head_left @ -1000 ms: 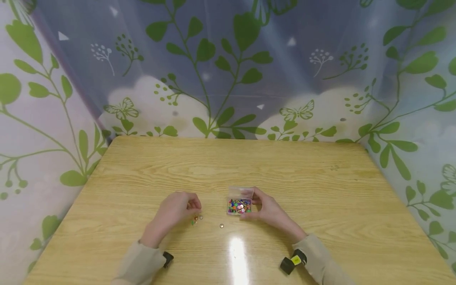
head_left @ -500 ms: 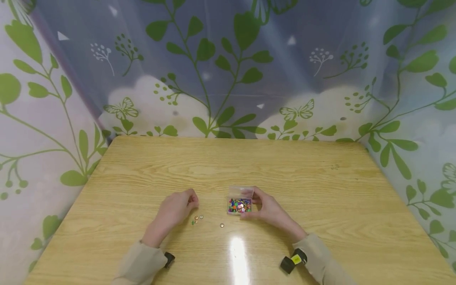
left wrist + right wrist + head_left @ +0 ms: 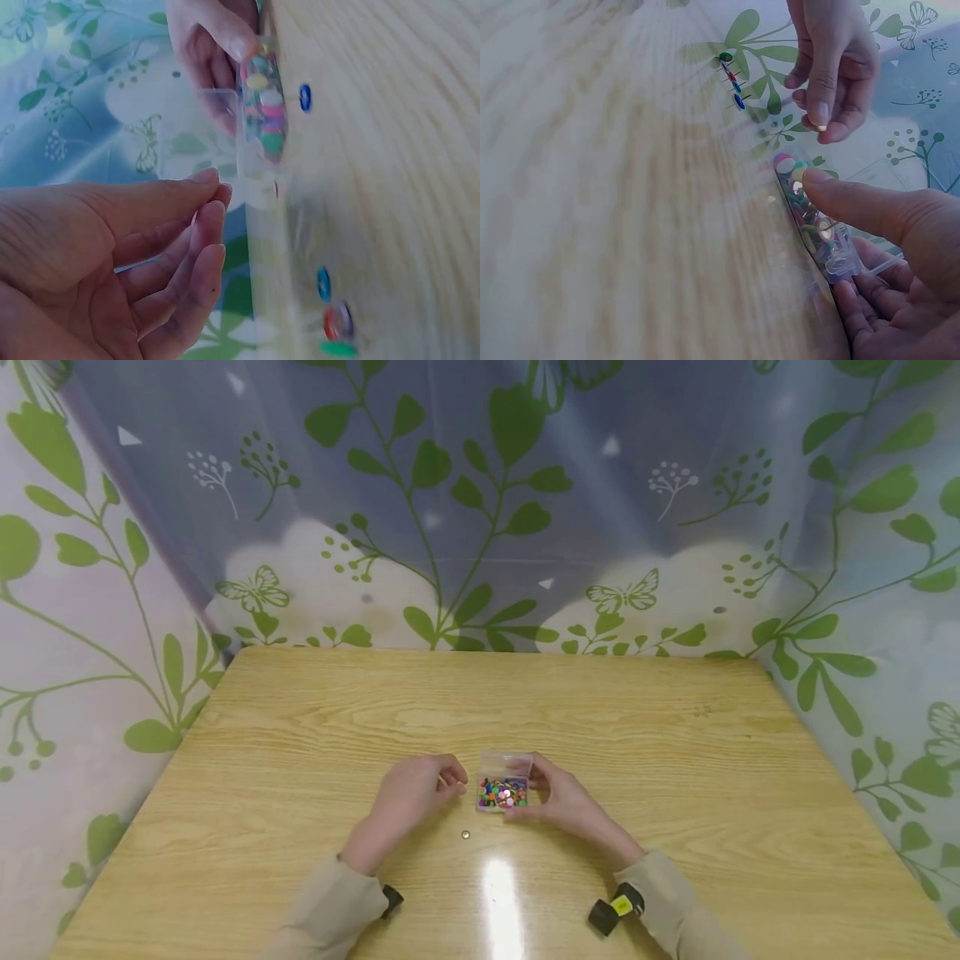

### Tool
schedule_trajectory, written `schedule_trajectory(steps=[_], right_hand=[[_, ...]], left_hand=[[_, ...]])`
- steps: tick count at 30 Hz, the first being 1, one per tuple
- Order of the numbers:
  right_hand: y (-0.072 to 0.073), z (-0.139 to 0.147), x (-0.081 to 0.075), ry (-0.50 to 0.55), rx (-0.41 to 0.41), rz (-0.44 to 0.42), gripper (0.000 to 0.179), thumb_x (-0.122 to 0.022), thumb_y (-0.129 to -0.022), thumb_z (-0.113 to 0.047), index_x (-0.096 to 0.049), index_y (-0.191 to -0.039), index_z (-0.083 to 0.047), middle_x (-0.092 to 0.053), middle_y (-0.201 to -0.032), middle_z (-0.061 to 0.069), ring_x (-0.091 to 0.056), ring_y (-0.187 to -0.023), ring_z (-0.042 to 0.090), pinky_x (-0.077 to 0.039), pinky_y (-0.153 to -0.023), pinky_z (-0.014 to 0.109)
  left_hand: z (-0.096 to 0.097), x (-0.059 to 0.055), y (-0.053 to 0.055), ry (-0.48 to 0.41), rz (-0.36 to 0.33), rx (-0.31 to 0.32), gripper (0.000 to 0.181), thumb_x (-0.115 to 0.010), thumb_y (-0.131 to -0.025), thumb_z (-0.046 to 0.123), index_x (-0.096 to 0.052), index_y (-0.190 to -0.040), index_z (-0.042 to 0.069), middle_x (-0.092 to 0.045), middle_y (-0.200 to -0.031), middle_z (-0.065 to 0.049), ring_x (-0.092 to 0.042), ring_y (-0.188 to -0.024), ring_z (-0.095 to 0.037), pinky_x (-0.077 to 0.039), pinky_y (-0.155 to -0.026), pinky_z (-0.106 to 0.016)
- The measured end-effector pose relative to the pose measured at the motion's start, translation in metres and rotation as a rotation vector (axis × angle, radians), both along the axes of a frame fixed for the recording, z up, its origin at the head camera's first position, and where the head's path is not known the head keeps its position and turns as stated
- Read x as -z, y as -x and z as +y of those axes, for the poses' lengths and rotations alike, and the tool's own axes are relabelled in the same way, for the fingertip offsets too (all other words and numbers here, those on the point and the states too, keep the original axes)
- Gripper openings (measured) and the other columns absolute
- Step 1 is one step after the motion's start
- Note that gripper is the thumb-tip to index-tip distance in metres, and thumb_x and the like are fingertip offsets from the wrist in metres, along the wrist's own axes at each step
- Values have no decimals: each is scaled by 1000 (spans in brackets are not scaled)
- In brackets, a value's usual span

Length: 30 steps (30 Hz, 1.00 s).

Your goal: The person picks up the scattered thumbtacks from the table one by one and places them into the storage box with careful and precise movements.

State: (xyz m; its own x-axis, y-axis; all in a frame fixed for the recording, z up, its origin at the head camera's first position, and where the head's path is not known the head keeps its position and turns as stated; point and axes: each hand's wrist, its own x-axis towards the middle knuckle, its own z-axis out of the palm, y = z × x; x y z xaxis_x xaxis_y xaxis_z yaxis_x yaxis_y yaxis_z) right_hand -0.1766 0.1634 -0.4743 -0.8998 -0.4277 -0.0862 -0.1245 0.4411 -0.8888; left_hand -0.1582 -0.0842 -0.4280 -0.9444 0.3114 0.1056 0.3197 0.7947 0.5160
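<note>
Just left of a small clear plastic box, my left hand pinches a pale yellow thumbtack between thumb and fingertips; only a speck of it shows in the right wrist view. My right hand grips the box at its right end, thumb on the near side and fingers behind the raised lid. Colourful thumbtacks fill the box. One loose thumbtack lies on the table nearer the body. More loose ones, including a teal thumbtack and a green thumbtack, are hidden by my left arm in the head view.
The wood-grain table extends around the hands, with a bright light reflection near its front. A leaf-patterned curtain hangs along the back and both sides. Each wrist wears a black device, such as the right wrist camera.
My left hand pulled back slightly from the loose thumbtacks, then moved right to beside the box, its forearm covering them in the head view. My right hand and the box stayed put.
</note>
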Motion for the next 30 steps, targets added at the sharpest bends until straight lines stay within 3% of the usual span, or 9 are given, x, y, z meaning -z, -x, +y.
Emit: schedule_trajectory(steps=[8, 17, 24, 30], right_hand=[[0, 1, 1, 27, -20, 8, 69, -89, -79, -22, -55, -138, -14, -60, -135, 9, -55, -129, 39, -43, -110, 54], [1, 1, 3, 41, -25, 10, 68, -88, -79, -21, -54, -138, -13, -60, -135, 10, -55, -129, 39, -43, -109, 56], [1, -1, 3, 21, -21, 6, 68, -89, -79, -23, -55, -138, -14, -60, -136, 8, -55, -129, 38, -41, -110, 56], [1, -1, 3, 8, 2, -9, 71, -90, -77, -23, -55, -138, -15, -61, -135, 9, -55, -128, 39, -40, -111, 57]], left_hand=[[18, -7, 2, -21, 27, 82, 7, -78, -88, 15, -74, -92, 19, -74, -84, 5, -64, -69, -8, -49, -60, -23], [26, -7, 1, -27, 30, 129, 9, -80, -87, 17, -79, -95, 20, -76, -85, 5, -68, -70, -8, -49, -57, -21], [16, -10, 0, -27, -10, 59, 12, -77, -89, 16, -78, -99, 22, -76, -90, 4, -68, -74, -10, -51, -59, -26], [-2, -16, 2, -8, 12, -24, 8, -76, -91, 16, -78, -97, 21, -75, -89, 6, -66, -72, -9, -48, -54, -25]])
